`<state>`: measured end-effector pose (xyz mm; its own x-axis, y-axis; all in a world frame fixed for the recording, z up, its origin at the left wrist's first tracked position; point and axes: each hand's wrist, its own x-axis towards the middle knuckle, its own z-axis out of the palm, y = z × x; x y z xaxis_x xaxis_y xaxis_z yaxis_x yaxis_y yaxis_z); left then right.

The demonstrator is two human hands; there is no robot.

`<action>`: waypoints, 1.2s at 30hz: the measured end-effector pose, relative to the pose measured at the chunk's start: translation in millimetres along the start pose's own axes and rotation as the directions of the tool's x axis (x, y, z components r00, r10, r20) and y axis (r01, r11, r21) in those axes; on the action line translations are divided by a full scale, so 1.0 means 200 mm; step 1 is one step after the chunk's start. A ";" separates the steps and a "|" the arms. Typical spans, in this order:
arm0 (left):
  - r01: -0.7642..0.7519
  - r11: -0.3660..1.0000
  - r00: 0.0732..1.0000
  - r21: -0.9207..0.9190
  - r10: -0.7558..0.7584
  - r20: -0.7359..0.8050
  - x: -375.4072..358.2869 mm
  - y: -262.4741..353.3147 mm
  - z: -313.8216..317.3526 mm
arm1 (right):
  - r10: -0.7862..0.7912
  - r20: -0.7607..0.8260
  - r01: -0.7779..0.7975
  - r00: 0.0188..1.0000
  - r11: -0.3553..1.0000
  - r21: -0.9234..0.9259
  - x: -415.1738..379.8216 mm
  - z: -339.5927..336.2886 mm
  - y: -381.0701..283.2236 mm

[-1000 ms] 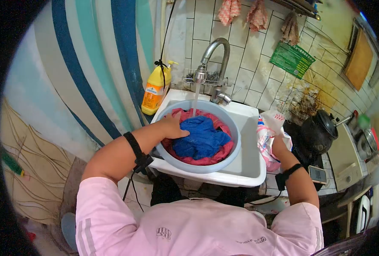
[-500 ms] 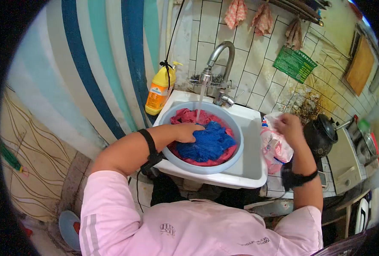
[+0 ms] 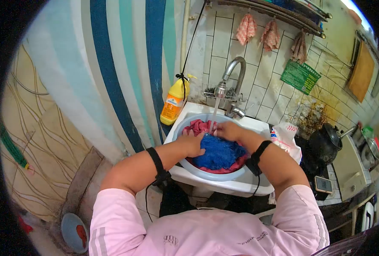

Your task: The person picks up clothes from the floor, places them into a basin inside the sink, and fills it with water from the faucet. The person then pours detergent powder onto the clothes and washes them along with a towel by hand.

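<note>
A light-blue basin [image 3: 213, 176] stands in the white sink [image 3: 258, 183]. It holds wet blue cloth [image 3: 219, 153] and red cloth [image 3: 243, 162]. My left hand [image 3: 191, 143] rests on the heap at its left side, fingers apart on the red cloth and thumb by the blue. Beside the water stream, my right hand [image 3: 227, 130] is over the far edge of the blue cloth with its fingers curled together; whatever may be in them is hidden. Water runs from the faucet [image 3: 221, 89] into the basin. A pink-and-white plastic bag [image 3: 286, 138] stands right of the sink, partly behind my right forearm.
A yellow pump bottle [image 3: 173, 104] stands at the sink's back left corner, beside a striped curtain [image 3: 125, 64]. On the right are a black pot [image 3: 325, 143] and a phone-like device [image 3: 323, 184]. Small cloths [image 3: 270, 36] hang on the tiled wall.
My right hand has moved left from the plastic bag into the basin. My left hand has stayed on the cloth, its fingers now more spread. The camera view has shifted.
</note>
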<state>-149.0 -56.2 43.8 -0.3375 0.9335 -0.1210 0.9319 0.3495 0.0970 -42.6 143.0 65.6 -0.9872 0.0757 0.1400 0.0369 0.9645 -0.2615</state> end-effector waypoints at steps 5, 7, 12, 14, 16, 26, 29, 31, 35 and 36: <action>0.152 0.949 0.986 -0.276 -0.129 0.102 0.05 0.01 -0.06 | 0.291 0.251 -0.312 0.923 0.949 0.049 -0.11 0.05 -0.10; -0.094 0.952 0.989 -0.292 0.123 0.084 0.12 -0.03 -0.04 | 0.309 0.256 -0.315 0.916 0.949 -0.018 -0.13 0.05 -0.11; -0.189 0.943 0.912 -0.273 0.272 0.308 0.22 -0.03 -0.13 | 0.386 0.281 -0.396 0.879 0.918 -0.024 -0.25 0.06 -0.19; -0.203 0.904 0.865 -0.376 0.346 0.364 0.25 -0.01 -0.12 | 0.331 0.296 -0.344 0.896 0.939 -0.007 -0.25 0.08 -0.18; -0.171 0.972 0.902 -0.161 0.220 0.372 0.29 0.02 -0.12 | 0.335 0.211 -0.327 0.918 0.942 -0.073 -0.24 0.18 -0.13; -0.178 0.983 0.953 -0.044 0.184 0.240 0.47 0.03 0.02 | 0.137 0.401 -0.091 0.906 0.987 -0.132 -0.01 0.27 0.18; -0.266 0.948 0.888 -0.175 0.312 0.339 0.50 -0.02 0.02 | 0.037 0.510 0.070 0.860 0.979 -0.189 0.05 0.06 0.24; -0.260 0.943 0.912 -0.207 0.310 0.269 0.50 -0.04 0.06 | 0.689 0.316 -0.663 0.652 0.721 -0.201 -0.01 -0.21 0.12; -0.352 0.926 0.893 -0.132 0.375 0.248 0.50 -0.05 0.09 | 0.770 0.020 -0.767 0.638 0.634 0.097 0.01 -0.26 0.49; -0.335 0.932 0.894 -0.142 0.362 0.266 0.50 -0.05 0.08 | 0.770 0.015 -0.767 0.638 0.633 0.106 0.02 -0.26 0.50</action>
<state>-190.4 32.5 14.9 0.0707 0.9393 -0.3358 0.9622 0.0244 0.2711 -35.2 253.4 89.6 -0.6037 0.7872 -0.1263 0.7639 0.5257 -0.3744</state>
